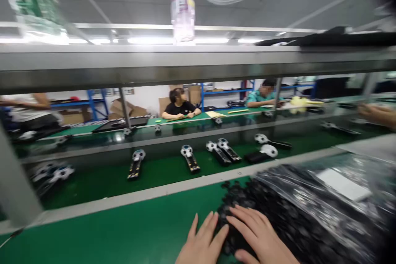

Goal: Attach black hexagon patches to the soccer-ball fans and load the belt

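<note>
Heap of small black pieces (287, 214), head view, lies low and right of centre on a green work surface (108, 235), loose ones straggling toward the metal rail (173, 187). Clear plastic bag (312, 202) covers part of its far right side; white card (344, 185) on or in the bag, cannot tell which.

Left hand (201, 243) at the heap's near left edge: fingers extended and parted, palm down, nothing visibly gripped. Right hand (262, 233) over the near side of the heap: fingers long and loosely together, thumb apart, no clench. Undersides hidden; cannot tell whether a piece sits beneath either palm.

Handling, by judgement: each piece light, probably moulded plastic or rubber; stiffness not readable through the blur. Heap likely to shift and spill if pressed, so flat fingers suit moving many; a single piece wants a fingertip pinch at its rim, best from the thin left fringe. Bag film looks slick and floppy; better held by a free edge.

Beyond the rail, black-and-white devices (190, 159) lie apart on a darker green belt (99, 185).
</note>
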{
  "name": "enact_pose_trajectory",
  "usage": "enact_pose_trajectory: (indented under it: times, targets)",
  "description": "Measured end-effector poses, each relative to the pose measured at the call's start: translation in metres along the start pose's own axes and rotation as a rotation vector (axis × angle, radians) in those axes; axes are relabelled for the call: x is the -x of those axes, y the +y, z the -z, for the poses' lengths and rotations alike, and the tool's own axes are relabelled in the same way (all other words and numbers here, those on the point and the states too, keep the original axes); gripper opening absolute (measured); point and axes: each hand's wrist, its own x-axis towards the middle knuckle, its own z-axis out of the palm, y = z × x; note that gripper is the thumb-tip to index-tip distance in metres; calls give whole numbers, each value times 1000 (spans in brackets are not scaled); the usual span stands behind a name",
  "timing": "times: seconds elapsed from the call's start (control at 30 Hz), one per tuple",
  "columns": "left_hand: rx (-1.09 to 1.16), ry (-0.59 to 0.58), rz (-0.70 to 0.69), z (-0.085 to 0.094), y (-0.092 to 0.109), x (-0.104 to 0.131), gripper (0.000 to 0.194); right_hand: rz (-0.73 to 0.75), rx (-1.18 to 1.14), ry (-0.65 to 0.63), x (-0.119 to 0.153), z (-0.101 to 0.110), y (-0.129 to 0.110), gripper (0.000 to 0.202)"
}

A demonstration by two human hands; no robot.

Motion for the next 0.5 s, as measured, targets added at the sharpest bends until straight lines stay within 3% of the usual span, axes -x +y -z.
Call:
enact_pose_trajectory:
  times: [0.17,0.33,0.4,0.5]
  targets:
    - [-204,35,-100,-23,1,-9,53,-177,67,70,-9,17,-8,36]
    - [-174,-91,-15,-1,8,-28,63,-400,193,127,-2,16,9,37]
    - [-139,-132,-7,6,9,-32,71,-473,212,108,1,13,15,39]
    - [-108,-105,-64,4,1,-32,74,-531,166,20,3,10,18,40]
